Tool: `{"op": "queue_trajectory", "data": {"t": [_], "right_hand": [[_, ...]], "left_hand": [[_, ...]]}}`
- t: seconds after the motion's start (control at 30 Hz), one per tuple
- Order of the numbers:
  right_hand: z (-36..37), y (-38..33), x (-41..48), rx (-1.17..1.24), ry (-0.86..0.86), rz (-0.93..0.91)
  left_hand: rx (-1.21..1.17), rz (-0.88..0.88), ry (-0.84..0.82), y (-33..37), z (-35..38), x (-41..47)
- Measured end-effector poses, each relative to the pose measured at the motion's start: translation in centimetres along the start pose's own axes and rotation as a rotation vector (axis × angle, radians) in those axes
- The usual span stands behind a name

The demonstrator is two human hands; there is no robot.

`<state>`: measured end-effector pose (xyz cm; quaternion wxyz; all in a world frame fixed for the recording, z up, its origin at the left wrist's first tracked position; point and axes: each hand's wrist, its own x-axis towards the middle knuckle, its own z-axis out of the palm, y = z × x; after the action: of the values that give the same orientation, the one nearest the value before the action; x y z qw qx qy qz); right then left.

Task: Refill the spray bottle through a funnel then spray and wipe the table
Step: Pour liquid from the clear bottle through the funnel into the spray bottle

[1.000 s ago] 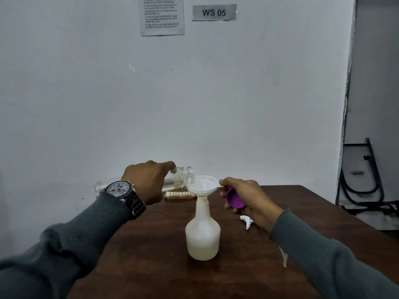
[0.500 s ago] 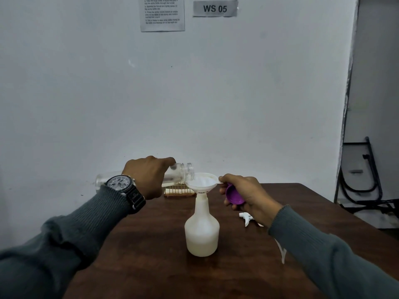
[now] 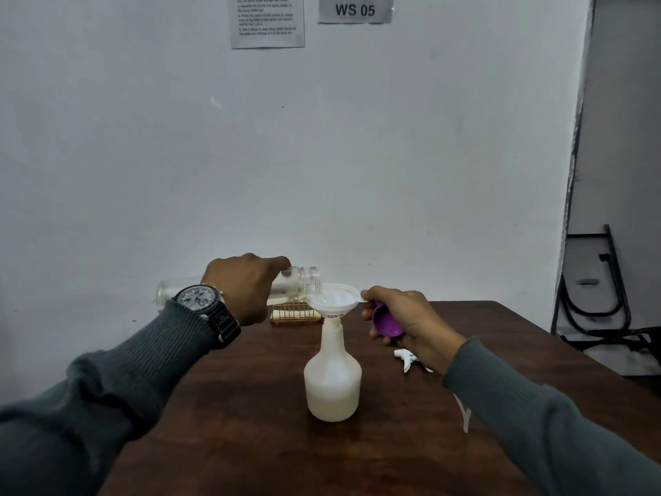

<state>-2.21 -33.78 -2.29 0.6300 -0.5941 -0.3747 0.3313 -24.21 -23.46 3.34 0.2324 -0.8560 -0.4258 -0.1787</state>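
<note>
Head view, left hand: the left hand [image 3: 246,286] is gripping a clear bottle [image 3: 300,281] around its middle and tipping it almost level, so that its open mouth is reaching just over the rim of the funnel [image 3: 332,298]; held this way, whatever is left inside is draining toward the mouth.

Head view, right hand: the right hand [image 3: 400,316] is pinching the funnel's small side tab between fingertips, probably to keep it from tipping under the pour, while the other fingers are curling around a purple cap [image 3: 386,322] (likely the clear bottle's own, kept in hand for closing it afterwards).

Head view, spray bottle: the white spray bottle [image 3: 332,384] is standing upright near the middle of the table [image 3: 250,424], with the funnel's stem sitting in its neck; liquid seems to be filling its lower part.

Head view, spray head: the white spray head [image 3: 406,358] is lying on the table just beside the right wrist, taken off so the neck is open.

Head view, rack: a small wire rack [image 3: 295,313] is sitting at the table's far edge, behind the funnel.

Stage: refilling is going on; spraying and wiping are not yet begun.

Risk: the mouth is only just over the rim, so a spill is possible.
</note>
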Motion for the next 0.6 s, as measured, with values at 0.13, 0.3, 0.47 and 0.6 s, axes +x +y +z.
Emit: {"op": "queue_trajectory", "data": {"t": [0.13,0.3,0.47,0.6], "right_hand": [[-0.01,0.13,-0.01,0.0,0.002,-0.001],[-0.04,0.15,-0.02,0.001,-0.001,-0.001],[0.01,0.13,-0.05,0.001,-0.001,-0.001],[0.08,0.1,0.05,0.01,0.0,0.003]], "left_hand": [[-0.001,0.003,0.005,0.06,-0.03,0.07],[0.0,0.004,0.007,-0.05,0.08,0.0],[-0.003,0.006,0.005,-0.09,0.13,-0.05],[0.002,0.008,0.012,-0.11,0.15,-0.03]]}}
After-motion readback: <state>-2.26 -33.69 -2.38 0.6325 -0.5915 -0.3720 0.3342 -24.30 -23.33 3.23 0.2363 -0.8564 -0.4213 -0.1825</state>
